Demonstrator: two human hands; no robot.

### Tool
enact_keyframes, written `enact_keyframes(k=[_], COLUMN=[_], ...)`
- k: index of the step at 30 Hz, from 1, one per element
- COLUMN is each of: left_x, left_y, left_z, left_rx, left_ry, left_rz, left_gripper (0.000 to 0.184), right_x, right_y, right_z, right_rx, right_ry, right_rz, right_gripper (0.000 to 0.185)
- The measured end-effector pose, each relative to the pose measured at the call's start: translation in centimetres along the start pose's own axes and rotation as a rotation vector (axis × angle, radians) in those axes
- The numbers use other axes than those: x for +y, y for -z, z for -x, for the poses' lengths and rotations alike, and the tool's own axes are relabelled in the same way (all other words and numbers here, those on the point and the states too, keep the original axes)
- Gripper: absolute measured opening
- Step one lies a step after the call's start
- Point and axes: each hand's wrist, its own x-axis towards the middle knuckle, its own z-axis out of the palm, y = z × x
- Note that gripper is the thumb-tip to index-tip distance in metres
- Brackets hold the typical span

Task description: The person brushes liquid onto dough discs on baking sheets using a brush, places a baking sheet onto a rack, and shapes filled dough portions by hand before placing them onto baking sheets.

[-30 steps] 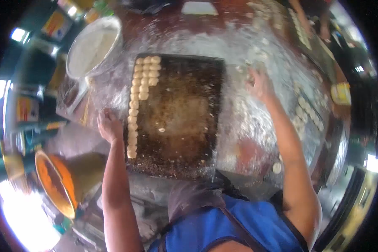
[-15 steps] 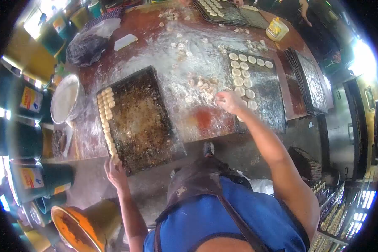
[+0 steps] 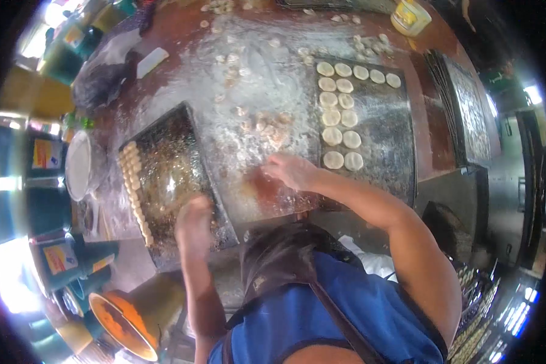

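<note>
My left hand [image 3: 195, 227] is over the lower right part of a dark baking tray [image 3: 182, 164]; motion blurs its fingers, so what they hold cannot be told. Along that tray's left edge runs a double row of small dough balls [image 3: 133, 188]. My right hand [image 3: 291, 171] hovers over the floured table, its fingers drawn together; anything between them is hidden. Just beyond it lies a loose heap of small dough pieces [image 3: 270, 126]. To its right, a second dark tray [image 3: 382, 133] carries flat dough rounds [image 3: 332, 135] in two columns and a top row.
A white floury bowl [image 3: 84, 165] stands at the table's left, near a white scraper [image 3: 152, 62] and a dark plastic bag [image 3: 100, 85]. At the far right are a yellow-white tub [image 3: 410, 18] and stacked trays [image 3: 464, 109]. An orange-lined bucket [image 3: 124, 324] stands below the table.
My left hand has left the end of the dough-ball row and moved right over the tray. My right hand has drawn left, away from the tray of rounds. The view has shifted.
</note>
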Motion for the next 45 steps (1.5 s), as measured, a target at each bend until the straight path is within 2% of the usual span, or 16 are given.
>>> enact_keyframes(k=[1, 3, 7, 8, 10, 12, 14, 17, 18, 20, 24, 26, 28, 32, 39, 45], left_x=[1.4, 4.4, 1.0, 2.3, 5.6, 3.0, 3.5, 1.0, 0.5, -0.3, 3.2, 1.7, 1.7, 1.8, 4.4, 2.3], left_y=[-1.9, -4.3, -9.0, -8.0, -5.3, -4.3, -1.0, -2.5, -3.1, -4.4, -2.5, -5.9, -8.0, -8.1, -10.3, -11.8], left_z=[-0.4, -0.8, -4.4, -4.6, -3.6, -4.1, -3.4, -3.7, -3.8, -4.3, -3.8, -4.3, -2.7, -4.5, -3.4, -2.7], left_rx=[-0.265, -0.592, -0.491, -0.504, -0.367, -0.469, -0.541, -0.681, -0.731, -0.769, -0.633, -0.459, -0.259, -0.379, -0.156, -0.172], left_ry=[0.019, 0.258, 0.158, 0.141, 0.44, 0.214, 0.134, -0.101, -0.261, -0.25, -0.084, -0.349, -0.528, -0.69, -0.492, -0.448], left_rz=[0.24, 0.81, 1.385, 1.384, 1.279, 0.975, 0.844, 0.756, 0.673, 0.673, 0.709, 0.455, 0.275, -0.116, 0.279, 0.166], left_gripper=[0.014, 0.01, 0.017, 0.017, 0.025, 0.028, 0.029, 0.042, 0.047, 0.043, 0.028, 0.029, 0.028, 0.027, 0.019, 0.024], right_x=[1.9, 0.2, -8.3, -9.8, -11.3, -12.0, -13.8, -14.3, -15.0, -15.9, -17.9, -15.2, -12.8, -10.0, -6.3, -4.4], right_y=[-1.1, 2.3, 6.2, 5.2, 2.5, 0.0, 2.7, 1.2, 1.4, 2.6, 0.7, 0.2, 0.8, 1.3, -0.3, 0.8], right_z=[-0.2, -1.2, -4.9, -5.6, -5.7, -5.2, -5.2, -4.1, -4.2, -4.8, -4.5, -3.7, -2.8, -0.9, 0.8, -0.3], right_rx=[-0.198, -0.093, 0.411, 0.633, 0.496, 0.248, 0.316, 0.267, 0.273, 0.277, 0.539, 0.49, 0.229, 0.073, 0.361, 0.079], right_ry=[-0.008, -0.218, -0.55, -0.607, -0.447, -0.572, -0.623, -0.915, -0.929, -0.904, -0.6, -0.504, -0.884, -0.74, -0.52, -0.409], right_rz=[0.115, -0.093, -0.377, -0.362, -0.229, -0.245, -0.329, -1.202, -1.19, -0.39, -0.072, -0.076, -0.249, -0.429, -0.487, -0.4], right_gripper=[0.012, 0.016, 0.023, 0.026, 0.032, 0.039, 0.045, 0.029, 0.029, 0.029, 0.034, 0.036, 0.035, 0.031, 0.022, 0.021])
